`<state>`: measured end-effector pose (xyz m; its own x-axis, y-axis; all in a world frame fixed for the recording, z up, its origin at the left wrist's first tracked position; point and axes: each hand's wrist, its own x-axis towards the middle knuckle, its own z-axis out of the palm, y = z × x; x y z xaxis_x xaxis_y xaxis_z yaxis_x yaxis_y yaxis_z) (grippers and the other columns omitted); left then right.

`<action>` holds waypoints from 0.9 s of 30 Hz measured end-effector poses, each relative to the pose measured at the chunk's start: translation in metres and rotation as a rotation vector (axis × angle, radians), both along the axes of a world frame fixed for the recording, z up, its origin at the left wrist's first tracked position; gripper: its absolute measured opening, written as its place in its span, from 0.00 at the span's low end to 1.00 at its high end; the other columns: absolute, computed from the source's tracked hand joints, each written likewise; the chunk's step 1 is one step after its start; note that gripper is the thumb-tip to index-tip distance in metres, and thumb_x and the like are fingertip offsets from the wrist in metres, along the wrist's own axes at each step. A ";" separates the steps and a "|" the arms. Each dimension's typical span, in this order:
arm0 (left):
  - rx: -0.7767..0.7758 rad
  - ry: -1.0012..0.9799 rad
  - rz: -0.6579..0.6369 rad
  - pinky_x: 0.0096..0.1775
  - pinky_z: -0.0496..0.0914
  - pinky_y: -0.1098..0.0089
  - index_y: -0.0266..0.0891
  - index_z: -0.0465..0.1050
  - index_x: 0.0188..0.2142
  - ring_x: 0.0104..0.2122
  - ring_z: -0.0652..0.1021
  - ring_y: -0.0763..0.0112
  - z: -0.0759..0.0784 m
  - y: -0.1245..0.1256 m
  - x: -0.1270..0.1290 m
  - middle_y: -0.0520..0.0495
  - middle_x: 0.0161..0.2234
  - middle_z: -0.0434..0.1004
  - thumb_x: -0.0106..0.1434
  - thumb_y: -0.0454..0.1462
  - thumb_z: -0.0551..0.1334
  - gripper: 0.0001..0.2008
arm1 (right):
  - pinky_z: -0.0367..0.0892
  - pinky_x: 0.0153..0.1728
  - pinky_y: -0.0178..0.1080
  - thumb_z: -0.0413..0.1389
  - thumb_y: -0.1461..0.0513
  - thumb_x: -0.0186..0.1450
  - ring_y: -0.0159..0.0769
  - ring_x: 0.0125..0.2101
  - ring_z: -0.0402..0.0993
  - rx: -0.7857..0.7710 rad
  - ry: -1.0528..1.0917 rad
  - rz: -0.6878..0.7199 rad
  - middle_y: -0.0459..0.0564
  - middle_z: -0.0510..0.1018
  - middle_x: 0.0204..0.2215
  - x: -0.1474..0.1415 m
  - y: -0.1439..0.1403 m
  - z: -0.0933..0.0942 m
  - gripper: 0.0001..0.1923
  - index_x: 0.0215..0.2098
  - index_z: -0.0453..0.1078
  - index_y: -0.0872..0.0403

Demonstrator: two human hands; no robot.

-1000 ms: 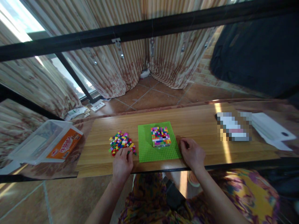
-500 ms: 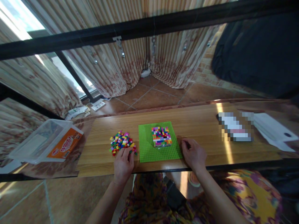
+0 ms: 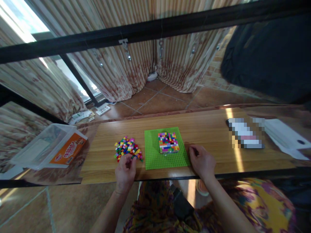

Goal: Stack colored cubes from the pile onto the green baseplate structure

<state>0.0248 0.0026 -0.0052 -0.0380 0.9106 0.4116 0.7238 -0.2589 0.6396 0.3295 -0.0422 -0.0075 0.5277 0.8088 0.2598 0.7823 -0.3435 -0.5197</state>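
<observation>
A green baseplate (image 3: 153, 158) lies on the wooden table (image 3: 209, 129) in front of me. On it stands a square block of small multicoloured bricks (image 3: 168, 141). A loose pile of the same small bricks (image 3: 126, 148) lies left of the plate. My left hand (image 3: 124, 173) is at the pile's near edge with its fingertips pinched together; whether a brick sits between them is too small to tell. My right hand (image 3: 202, 161) rests on the table just right of the plate, fingers curled, nothing visible in it.
A clear plastic box with an orange label (image 3: 48, 149) sits off the table's left end. A blurred-out item (image 3: 245, 137) and white papers (image 3: 284, 136) lie at the right end. A black bar (image 3: 145, 32) crosses overhead. Curtains hang behind.
My left hand has drawn back a little from the pile towards me and its fingers have closed into a pinch. My right hand has stayed where it was.
</observation>
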 end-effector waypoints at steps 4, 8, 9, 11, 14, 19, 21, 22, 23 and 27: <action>0.085 -0.173 0.171 0.35 0.73 0.71 0.38 0.73 0.36 0.29 0.77 0.72 0.013 0.015 -0.020 0.48 0.30 0.77 0.60 0.44 0.62 0.11 | 0.56 0.28 0.35 0.50 0.57 0.66 0.36 0.32 0.72 0.018 -0.001 0.021 0.51 0.80 0.36 0.001 0.000 -0.002 0.14 0.38 0.76 0.53; 0.176 -0.300 0.319 0.37 0.75 0.67 0.36 0.75 0.36 0.30 0.78 0.70 0.036 0.037 -0.047 0.48 0.30 0.78 0.56 0.44 0.64 0.13 | 0.56 0.28 0.35 0.50 0.57 0.66 0.34 0.30 0.72 0.006 0.000 0.016 0.50 0.80 0.36 0.001 0.000 -0.002 0.14 0.39 0.76 0.52; 0.194 -0.306 0.338 0.37 0.75 0.67 0.36 0.76 0.36 0.30 0.78 0.70 0.041 0.041 -0.052 0.48 0.31 0.78 0.56 0.44 0.65 0.13 | 0.56 0.28 0.35 0.50 0.57 0.66 0.34 0.30 0.72 0.000 0.000 0.012 0.50 0.80 0.36 0.001 0.000 -0.001 0.13 0.39 0.76 0.52; 0.220 -0.319 0.352 0.39 0.75 0.66 0.36 0.77 0.36 0.31 0.78 0.70 0.048 0.046 -0.055 0.48 0.31 0.78 0.55 0.43 0.66 0.13 | 0.56 0.28 0.35 0.51 0.57 0.66 0.34 0.31 0.72 -0.010 0.002 0.003 0.50 0.80 0.37 0.001 0.000 -0.001 0.13 0.39 0.76 0.52; 0.186 -0.348 0.259 0.40 0.75 0.65 0.37 0.77 0.35 0.33 0.78 0.69 0.052 0.044 -0.043 0.48 0.33 0.79 0.56 0.43 0.65 0.12 | 0.56 0.27 0.35 0.51 0.57 0.66 0.34 0.30 0.73 -0.019 0.006 -0.003 0.50 0.80 0.37 0.001 0.000 0.000 0.13 0.39 0.76 0.52; 0.062 -0.298 0.005 0.42 0.74 0.66 0.40 0.78 0.35 0.37 0.79 0.68 0.056 0.040 0.007 0.47 0.36 0.80 0.62 0.41 0.60 0.10 | 0.57 0.28 0.35 0.51 0.57 0.66 0.36 0.32 0.74 -0.013 -0.006 0.004 0.49 0.81 0.38 0.002 0.001 -0.003 0.13 0.39 0.76 0.52; 0.024 -0.185 -0.140 0.42 0.74 0.67 0.41 0.78 0.36 0.38 0.79 0.68 0.062 0.043 0.030 0.48 0.36 0.80 0.64 0.40 0.58 0.10 | 0.58 0.29 0.35 0.51 0.58 0.66 0.37 0.33 0.74 -0.001 -0.006 0.014 0.50 0.81 0.38 0.002 0.001 -0.004 0.12 0.39 0.76 0.52; 0.028 -0.136 -0.205 0.42 0.74 0.67 0.41 0.77 0.36 0.37 0.79 0.68 0.065 0.046 0.041 0.48 0.36 0.80 0.64 0.39 0.57 0.10 | 0.58 0.29 0.35 0.51 0.58 0.67 0.37 0.34 0.74 -0.002 -0.004 0.016 0.50 0.80 0.38 0.002 0.001 -0.004 0.12 0.39 0.76 0.52; 0.022 -0.097 -0.266 0.43 0.73 0.66 0.41 0.77 0.38 0.37 0.79 0.68 0.068 0.049 0.053 0.48 0.36 0.80 0.64 0.38 0.57 0.10 | 0.58 0.30 0.35 0.50 0.58 0.67 0.36 0.34 0.74 -0.007 0.000 0.015 0.50 0.80 0.38 0.002 0.001 -0.003 0.12 0.39 0.76 0.52; 0.026 0.017 -0.358 0.46 0.72 0.65 0.40 0.75 0.44 0.39 0.78 0.67 0.077 0.064 0.096 0.48 0.38 0.80 0.62 0.33 0.59 0.11 | 0.57 0.30 0.34 0.50 0.59 0.67 0.35 0.35 0.74 -0.042 0.010 0.003 0.48 0.80 0.39 0.000 0.001 0.000 0.12 0.40 0.76 0.51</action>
<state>0.1207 0.0669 0.0720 0.2886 0.8544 0.4322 0.5949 -0.5137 0.6183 0.3292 -0.0407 -0.0076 0.5277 0.8203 0.2204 0.7783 -0.3630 -0.5124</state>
